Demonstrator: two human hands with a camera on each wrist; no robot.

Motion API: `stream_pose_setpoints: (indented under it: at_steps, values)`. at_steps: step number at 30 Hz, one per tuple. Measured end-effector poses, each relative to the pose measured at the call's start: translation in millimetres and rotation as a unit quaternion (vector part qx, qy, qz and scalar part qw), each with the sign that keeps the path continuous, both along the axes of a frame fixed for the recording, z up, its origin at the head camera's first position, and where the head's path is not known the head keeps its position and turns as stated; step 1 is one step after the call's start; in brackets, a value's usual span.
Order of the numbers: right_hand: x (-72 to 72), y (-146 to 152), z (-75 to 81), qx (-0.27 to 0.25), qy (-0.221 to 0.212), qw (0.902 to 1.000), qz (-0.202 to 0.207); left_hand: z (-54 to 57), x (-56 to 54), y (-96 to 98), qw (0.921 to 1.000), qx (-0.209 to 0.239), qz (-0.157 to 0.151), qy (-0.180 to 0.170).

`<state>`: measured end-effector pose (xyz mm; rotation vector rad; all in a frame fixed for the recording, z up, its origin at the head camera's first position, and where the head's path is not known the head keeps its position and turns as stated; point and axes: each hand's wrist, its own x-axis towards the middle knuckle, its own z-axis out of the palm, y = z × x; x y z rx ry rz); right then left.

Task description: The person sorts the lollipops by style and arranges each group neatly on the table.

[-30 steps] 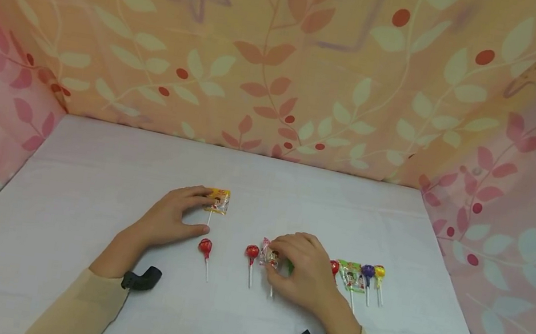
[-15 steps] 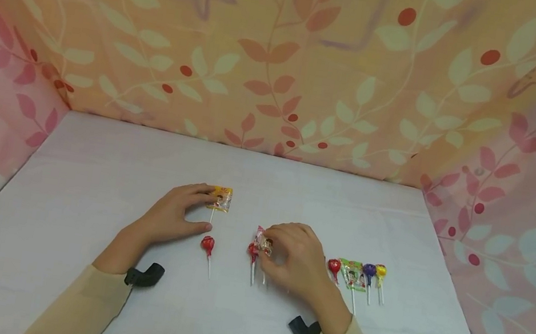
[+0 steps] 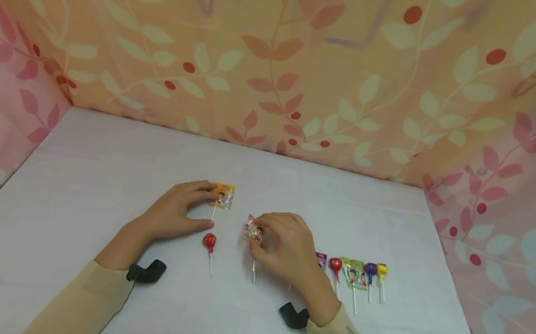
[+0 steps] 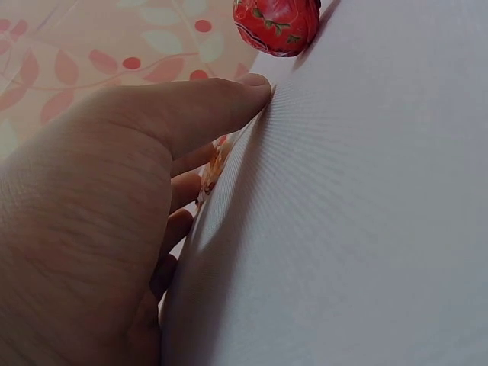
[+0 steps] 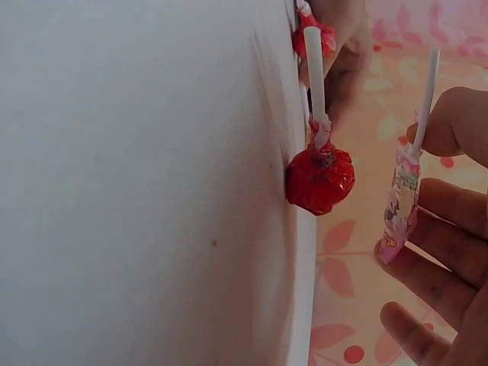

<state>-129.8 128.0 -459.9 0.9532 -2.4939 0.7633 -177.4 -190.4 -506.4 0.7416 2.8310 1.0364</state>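
Observation:
My left hand [image 3: 173, 212] rests on the white table, its fingers lying on a flat lollipop in a yellow wrapper [image 3: 227, 197]. Just below the thumb lies a round red lollipop [image 3: 209, 241], whose head also shows in the left wrist view. Between thumb and fingers, my right hand [image 3: 290, 245] pinches a lollipop in a clear-and-pink wrapper [image 5: 401, 200], raised off the cloth. Under it lies a second round red lollipop [image 5: 320, 180]; in the head view little more than its stick is visible.
To the right is a row of lollipops: a purple wrapper [image 3: 320, 260] partly hidden by my right hand, a red one [image 3: 335, 265], a green wrapper [image 3: 352, 272], a dark purple one [image 3: 370, 270] and a yellow one [image 3: 382, 271]. Floral cloth [image 3: 273, 64] walls the table's back and sides.
My right hand has lifted the pink-wrapped lollipop out of the row and carried it left, over the red lollipop. The left hand has stayed in place.

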Motion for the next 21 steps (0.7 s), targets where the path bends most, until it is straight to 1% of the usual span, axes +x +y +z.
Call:
stream_pose_setpoints:
  at_steps: [6,11,16,21]
  values:
    - [-6.7,-8.0,0.6,-0.007,-0.001,1.0000,0.003,-0.3,0.9,-0.6,1.0000,-0.005,0.000,0.000]
    - [-13.3,-14.1,1.5,-0.015,0.002,0.9999,0.003,-2.3,1.0,-0.7,1.0000,-0.002,-0.002,0.007]
    - [-21.0,-18.7,2.1,-0.006,0.001,1.0000,0.001,-3.9,0.0,-1.1,0.9999,-0.001,-0.003,0.013]
    - [-30.1,-21.8,7.4,0.000,-0.006,1.0000,-0.002,-3.1,-1.2,-0.6,0.9998,0.004,-0.002,0.017]
